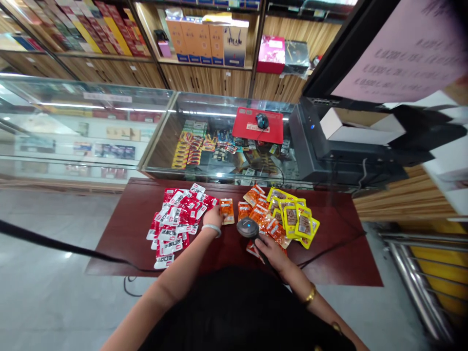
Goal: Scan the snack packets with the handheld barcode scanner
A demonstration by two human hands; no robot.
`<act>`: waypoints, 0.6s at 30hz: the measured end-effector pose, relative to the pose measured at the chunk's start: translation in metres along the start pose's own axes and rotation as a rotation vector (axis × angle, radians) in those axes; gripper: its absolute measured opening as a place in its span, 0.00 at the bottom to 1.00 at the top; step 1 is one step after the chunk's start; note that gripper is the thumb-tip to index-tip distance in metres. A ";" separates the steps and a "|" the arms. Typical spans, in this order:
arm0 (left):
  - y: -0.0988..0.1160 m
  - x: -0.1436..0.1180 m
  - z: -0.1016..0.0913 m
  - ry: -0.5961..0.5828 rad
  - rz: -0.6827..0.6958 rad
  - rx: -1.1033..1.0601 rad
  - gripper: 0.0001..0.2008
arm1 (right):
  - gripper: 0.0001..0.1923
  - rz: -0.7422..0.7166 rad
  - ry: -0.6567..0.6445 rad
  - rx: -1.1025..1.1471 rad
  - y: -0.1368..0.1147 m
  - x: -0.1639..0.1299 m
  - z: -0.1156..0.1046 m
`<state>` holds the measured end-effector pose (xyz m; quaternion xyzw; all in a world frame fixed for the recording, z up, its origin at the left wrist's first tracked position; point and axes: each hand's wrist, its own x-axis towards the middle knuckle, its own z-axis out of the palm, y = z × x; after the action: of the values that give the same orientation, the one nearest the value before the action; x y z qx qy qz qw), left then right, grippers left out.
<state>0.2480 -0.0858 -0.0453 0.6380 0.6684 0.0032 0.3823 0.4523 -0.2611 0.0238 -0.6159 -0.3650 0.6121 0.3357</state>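
- Head view: a dark red-brown table (139, 234) is seen from above, its far edge against a glass counter (219, 105).
- An orange packet (227, 210) is touched by the left hand (213, 217), fingers laid on the packet's left edge; whether it is pinched or only pressed cannot be told. A pale bangle is worn at that wrist.
- The orange packet is small, flat and rectangular, glossy orange with a white label patch near its lower end; it lies flat and alone near the middle of the table, toward the far edge.
- A handheld scanner (248, 227) is gripped by the right hand (270, 253), fingers closed round its handle; its round dark head with a blue light sits just right of the orange packet. A gold bracelet is worn at that wrist.
- A pile of red-and-white packets (177, 219) is spread over the left half of the table, touching the left hand's side.
- An orange pile (261, 214) and a yellow pile (294, 217) lie at the right of the middle, overlapping each other.
- A red mouse mat (248, 127) with a black mouse (262, 120) rests on the glass counter.
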 end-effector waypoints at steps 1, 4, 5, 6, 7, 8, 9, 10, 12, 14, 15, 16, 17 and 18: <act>-0.005 0.000 -0.002 -0.012 0.010 -0.085 0.17 | 0.28 -0.002 0.001 -0.004 0.001 -0.001 0.000; -0.016 -0.003 -0.007 0.016 0.000 -0.260 0.10 | 0.28 0.000 -0.007 -0.001 0.001 -0.003 0.001; -0.017 -0.004 -0.008 0.031 0.003 -0.292 0.10 | 0.28 0.000 -0.014 0.007 0.000 -0.003 0.002; -0.016 -0.007 -0.009 0.042 0.014 -0.314 0.11 | 0.27 0.003 -0.025 0.020 -0.001 -0.004 0.003; -0.015 -0.010 -0.010 0.050 0.028 -0.326 0.11 | 0.27 0.007 -0.038 0.037 -0.003 -0.004 0.004; -0.012 -0.012 -0.009 0.056 0.044 -0.330 0.11 | 0.27 0.011 -0.052 0.055 -0.004 -0.004 0.005; -0.009 -0.015 -0.008 0.065 0.056 -0.327 0.11 | 0.27 0.016 -0.064 0.071 -0.006 -0.004 0.006; -0.006 -0.018 -0.007 0.076 0.064 -0.319 0.11 | 0.27 0.021 -0.073 0.082 -0.007 -0.004 0.006; 0.000 -0.022 -0.003 0.089 0.078 -0.304 0.10 | 0.27 0.026 -0.077 0.085 -0.009 -0.004 0.007; 0.004 -0.024 0.001 0.089 0.096 -0.311 0.10 | 0.27 0.024 -0.066 0.073 -0.009 -0.004 0.005; 0.005 -0.024 0.002 0.084 0.104 -0.322 0.10 | 0.28 0.020 -0.059 0.070 -0.009 -0.005 0.004; 0.005 -0.023 0.004 0.076 0.110 -0.335 0.10 | 0.28 0.014 -0.052 0.069 -0.008 -0.007 0.002; 0.006 -0.023 0.006 0.067 0.114 -0.350 0.10 | 0.29 0.008 -0.045 0.073 -0.007 -0.009 0.001; 0.007 -0.022 0.009 0.055 0.121 -0.365 0.10 | 0.29 0.003 -0.039 0.079 -0.006 -0.011 -0.001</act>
<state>0.2563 -0.1072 -0.0369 0.5967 0.6273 0.1649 0.4725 0.4534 -0.2674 0.0343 -0.5907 -0.3462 0.6385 0.3515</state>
